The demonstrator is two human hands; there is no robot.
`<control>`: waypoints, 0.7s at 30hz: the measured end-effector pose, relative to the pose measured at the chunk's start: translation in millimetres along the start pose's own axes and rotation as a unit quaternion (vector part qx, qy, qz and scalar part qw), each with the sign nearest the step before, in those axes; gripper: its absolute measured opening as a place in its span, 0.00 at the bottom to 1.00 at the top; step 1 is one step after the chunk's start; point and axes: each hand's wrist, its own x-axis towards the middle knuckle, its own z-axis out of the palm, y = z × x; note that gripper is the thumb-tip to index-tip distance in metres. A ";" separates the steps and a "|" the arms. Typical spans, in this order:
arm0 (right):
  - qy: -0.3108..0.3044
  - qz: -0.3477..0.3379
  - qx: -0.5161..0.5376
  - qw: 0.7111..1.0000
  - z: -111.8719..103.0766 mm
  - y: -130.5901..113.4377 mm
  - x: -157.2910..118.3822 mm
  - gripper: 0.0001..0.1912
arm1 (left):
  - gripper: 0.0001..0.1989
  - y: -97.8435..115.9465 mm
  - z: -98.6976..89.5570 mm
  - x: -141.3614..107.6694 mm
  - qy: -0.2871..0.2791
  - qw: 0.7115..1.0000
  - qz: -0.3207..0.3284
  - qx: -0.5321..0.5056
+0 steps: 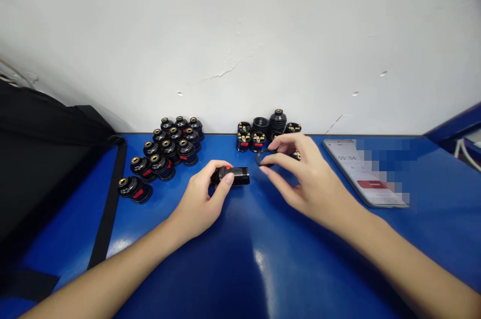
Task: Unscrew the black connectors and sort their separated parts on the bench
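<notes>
My left hand (205,196) is closed on a black lamp socket (240,176) with a red part on its side. The socket lies sideways, its end facing right. Between the thumb and fingers of my right hand (300,174) is a thin black ring (258,156), held just right of the socket and apart from it. Behind my right hand stand socket cores with brass contacts (243,139), a threaded black shell (260,125) and a domed black cap (278,121). My right fingers hide some of these parts.
Several assembled black sockets (162,166) with brass tops stand in a group at the left. A phone (364,174) showing a timer lies at the right on the blue table (210,269). A black bag (45,158) with a strap fills the left side. A white wall (240,33) rises behind.
</notes>
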 end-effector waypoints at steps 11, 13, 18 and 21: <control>-0.016 0.060 -0.175 0.983 6.5 42.4 64.0 0.08 | 0.15 -2.6 0.4 -0.6 -0.007 1.000 0.000 0.002; -0.019 0.065 -0.203 0.977 11.6 44.4 69.6 0.10 | 0.15 -1.9 0.1 -0.7 -0.008 1.000 0.004 0.002; -0.044 0.090 -0.238 0.966 21.4 43.7 72.3 0.12 | 0.14 0.6 -1.0 -0.6 -0.012 1.000 0.002 0.008; -0.057 0.103 -0.249 0.961 25.0 44.1 72.0 0.12 | 0.14 2.0 -1.5 -0.8 -0.012 1.000 -0.002 0.014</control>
